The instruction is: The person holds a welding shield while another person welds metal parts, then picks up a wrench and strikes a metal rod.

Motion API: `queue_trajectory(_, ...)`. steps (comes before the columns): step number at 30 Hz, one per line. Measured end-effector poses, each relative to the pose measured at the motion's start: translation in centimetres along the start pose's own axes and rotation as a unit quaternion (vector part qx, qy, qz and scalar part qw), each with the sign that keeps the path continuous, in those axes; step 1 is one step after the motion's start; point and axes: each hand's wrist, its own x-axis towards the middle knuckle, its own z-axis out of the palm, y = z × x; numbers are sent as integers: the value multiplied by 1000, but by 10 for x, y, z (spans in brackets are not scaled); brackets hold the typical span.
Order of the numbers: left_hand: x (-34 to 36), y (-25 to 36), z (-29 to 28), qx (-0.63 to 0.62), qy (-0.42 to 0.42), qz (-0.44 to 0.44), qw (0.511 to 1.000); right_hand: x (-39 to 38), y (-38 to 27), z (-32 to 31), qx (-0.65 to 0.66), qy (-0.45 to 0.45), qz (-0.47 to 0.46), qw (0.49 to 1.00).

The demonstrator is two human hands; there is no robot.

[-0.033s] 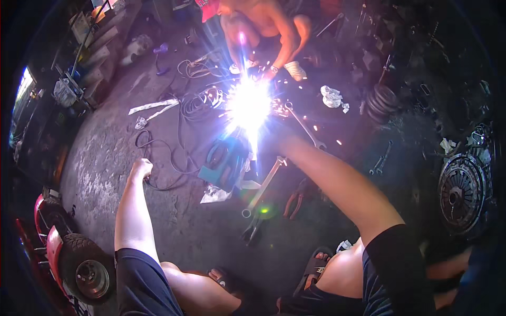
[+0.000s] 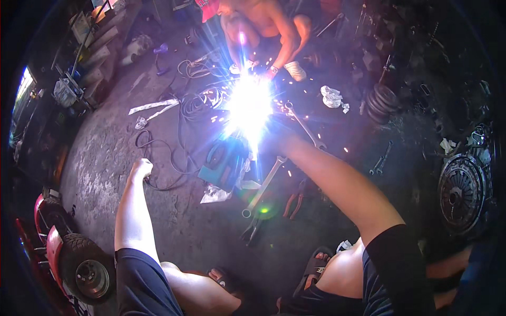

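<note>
We hold two bare hands out over the grey concrete floor (image 2: 184, 231): the left hand (image 2: 142, 167) has its fingers curled into a fist, with a thin black cable (image 2: 161, 189) at the knuckles, though we cannot tell whether they grip it; the right hand (image 2: 278, 139) is lost in shadow and glare, so we cannot tell how far its fingers open or what they hold. One blinding blue-white arc (image 2: 250, 105) burns just beyond the right fingers, scattering orange sparks and hiding whatever lies under it. Near those fingers we count two long silver steel wrenches, one (image 2: 303, 125) out to their right and one (image 2: 265, 187) nearer us, plus one pair of red-handled pliers (image 2: 294, 203). One teal box-shaped machine (image 2: 219, 171) stands between our two sets of fingers. Small pale marks on our right black sandal (image 2: 315, 267) and on the co-worker's bright pink cap (image 2: 209, 9) are too small to read. Opposite our right fingers crouches that one co-worker (image 2: 266, 21), hands partly covered by the glare. Well left of our left fingers are two black knobbly tyres (image 2: 79, 263) on red bodywork; well right of our right fingers, one round ribbed metal disc (image 2: 463, 194).
</note>
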Motion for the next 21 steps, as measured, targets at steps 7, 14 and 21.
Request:
queue_trajectory(7, -9, 2, -2, 12, 13, 26, 1000, 0, 1, 0, 2, -8, -5, 1000)
queue_trajectory(14, -2, 0, -3, 3, -8, 27, 1000, 1, 4, 5, -9, -20, -9, 1000)
queue_trajectory(21, 54, -29, 12, 286, -62, 147, 945, 4, 4, 11, -19, -47, 20, 999)
